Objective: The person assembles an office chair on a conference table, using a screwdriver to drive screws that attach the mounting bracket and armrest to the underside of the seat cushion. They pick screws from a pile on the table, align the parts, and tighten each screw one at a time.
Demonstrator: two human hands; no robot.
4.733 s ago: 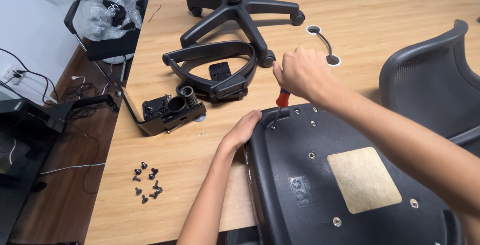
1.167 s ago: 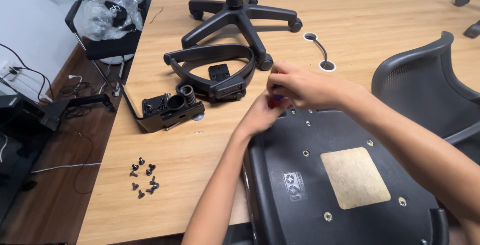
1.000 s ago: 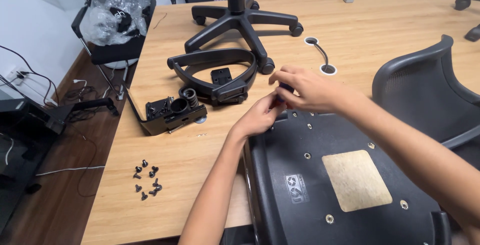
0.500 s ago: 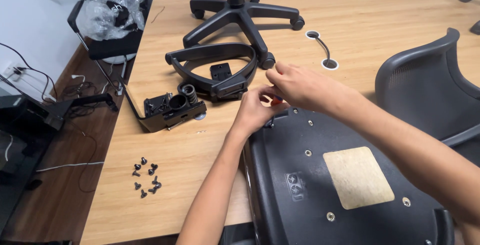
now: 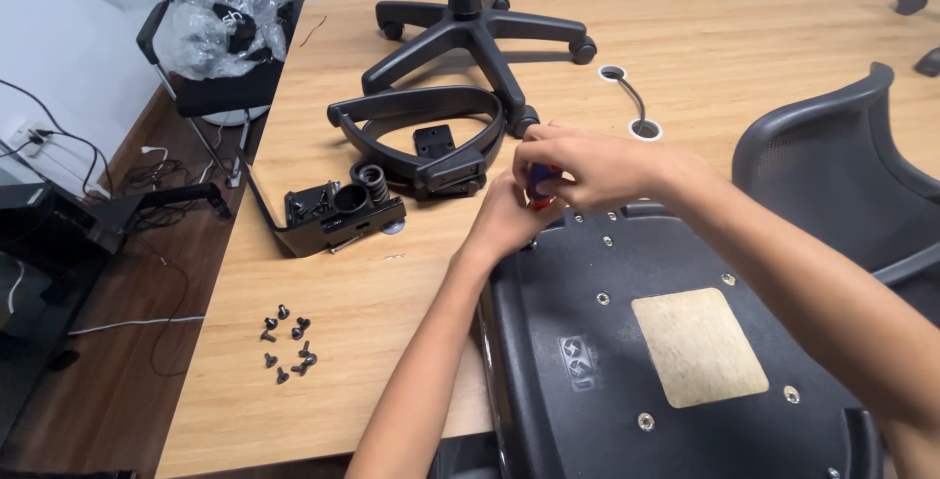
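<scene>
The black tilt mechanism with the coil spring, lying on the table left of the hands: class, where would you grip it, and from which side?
Probably the boxy body of the tilt mechanism, gripped across its long sides from above. It lies flat on the table with free wood around it; the spring and thin lever at its left end look like poorer holds.

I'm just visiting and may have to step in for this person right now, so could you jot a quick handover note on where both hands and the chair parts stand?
Right hand: grip closed on a small red and blue tool handle at the far edge of the upturned black seat pan.
Left hand: at the same spot on the seat edge, beside the tool.
On the table: tilt mechanism, curved armrest frame, wheeled chair base, loose black screws. Mesh backrest stands at right.
Done: nothing appears mounted on the seat underside.
Left: mechanism, frame, base and screws all lie unattached.
</scene>
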